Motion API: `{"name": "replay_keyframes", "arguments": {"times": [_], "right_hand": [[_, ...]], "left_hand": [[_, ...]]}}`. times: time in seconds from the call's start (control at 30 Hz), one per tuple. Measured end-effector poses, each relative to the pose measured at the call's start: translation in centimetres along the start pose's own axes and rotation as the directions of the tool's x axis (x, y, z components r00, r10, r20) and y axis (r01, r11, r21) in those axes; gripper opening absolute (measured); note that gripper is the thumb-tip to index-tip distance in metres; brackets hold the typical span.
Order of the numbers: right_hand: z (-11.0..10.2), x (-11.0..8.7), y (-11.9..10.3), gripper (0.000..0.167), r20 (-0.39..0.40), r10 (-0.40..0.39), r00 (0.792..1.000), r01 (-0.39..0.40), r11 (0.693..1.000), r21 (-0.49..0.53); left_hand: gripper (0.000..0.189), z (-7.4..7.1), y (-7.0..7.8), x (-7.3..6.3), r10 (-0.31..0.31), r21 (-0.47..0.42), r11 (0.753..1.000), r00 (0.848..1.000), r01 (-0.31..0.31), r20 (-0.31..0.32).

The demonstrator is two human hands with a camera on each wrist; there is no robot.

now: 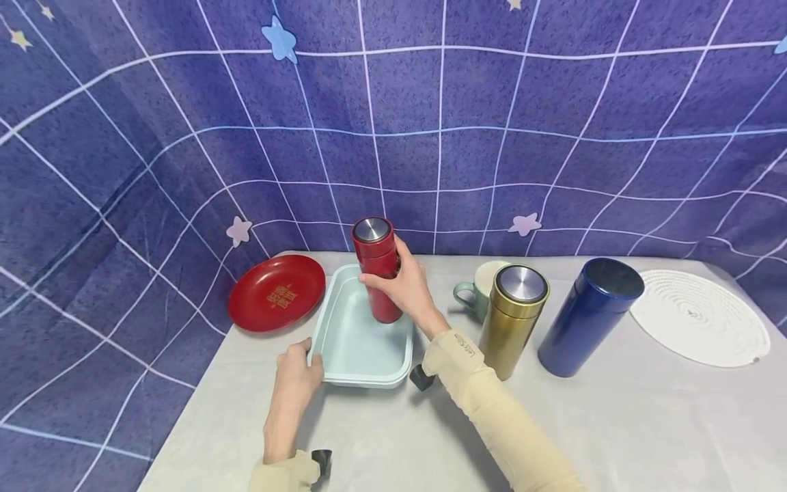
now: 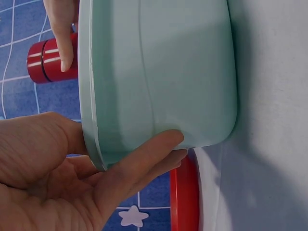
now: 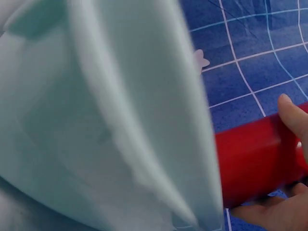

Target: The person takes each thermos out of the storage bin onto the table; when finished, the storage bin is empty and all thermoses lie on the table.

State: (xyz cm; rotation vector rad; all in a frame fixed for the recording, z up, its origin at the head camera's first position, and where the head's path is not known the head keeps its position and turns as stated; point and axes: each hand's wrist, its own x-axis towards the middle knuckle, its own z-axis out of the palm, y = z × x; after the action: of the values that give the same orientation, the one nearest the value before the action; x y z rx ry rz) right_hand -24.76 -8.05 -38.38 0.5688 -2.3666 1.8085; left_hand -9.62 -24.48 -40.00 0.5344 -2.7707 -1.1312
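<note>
My right hand (image 1: 410,285) grips a red thermos (image 1: 377,258) with a silver-topped lid. In the head view the thermos stands upright, its base overlapping the right rear inside of a pale mint plastic basin (image 1: 350,345). The right wrist view shows fingers and thumb around the red body (image 3: 250,159), partly behind the basin's wall (image 3: 159,91). My left hand (image 1: 298,372) holds the basin at its front left corner. In the left wrist view its thumb goes behind the rim (image 2: 87,96) and its fingers (image 2: 144,154) lie along the outer wall.
A red plate (image 1: 277,292) with gold characters lies left of the basin. To the right stand a green mug (image 1: 470,295), a gold thermos (image 1: 513,335) and a blue thermos (image 1: 587,321). Farther right lies a white woven mat (image 1: 701,318). A blue cloth (image 1: 406,157) hangs behind.
</note>
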Motion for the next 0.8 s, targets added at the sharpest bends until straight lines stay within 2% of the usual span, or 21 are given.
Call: {"name": "replay_keyframes", "arguments": {"times": [0.17, 0.43, 0.8], "right_hand": [[0.2, -0.4, 0.3, 0.077, -0.058, 0.006, 0.998, -0.006, 1.0, -0.006], [-0.2, -1.5, 0.2, 0.071, -0.112, 0.015, 0.994, -0.014, 1.0, 0.003], [-3.6, -4.0, -5.1, 0.064, -0.151, -0.062, 0.987, 0.086, 0.983, 0.16]], "left_hand": [[0.044, 0.2, 0.0, -0.2, -0.002, 0.003, 1.0, 1.0, 0.002, 0.007], [0.045, 0.7, -0.3, -0.4, -0.019, 0.005, 1.0, 1.0, 0.019, 0.02], [0.045, 0.0, -0.1, 0.2, -0.015, 0.011, 1.0, 1.0, 0.015, 0.017]]}}
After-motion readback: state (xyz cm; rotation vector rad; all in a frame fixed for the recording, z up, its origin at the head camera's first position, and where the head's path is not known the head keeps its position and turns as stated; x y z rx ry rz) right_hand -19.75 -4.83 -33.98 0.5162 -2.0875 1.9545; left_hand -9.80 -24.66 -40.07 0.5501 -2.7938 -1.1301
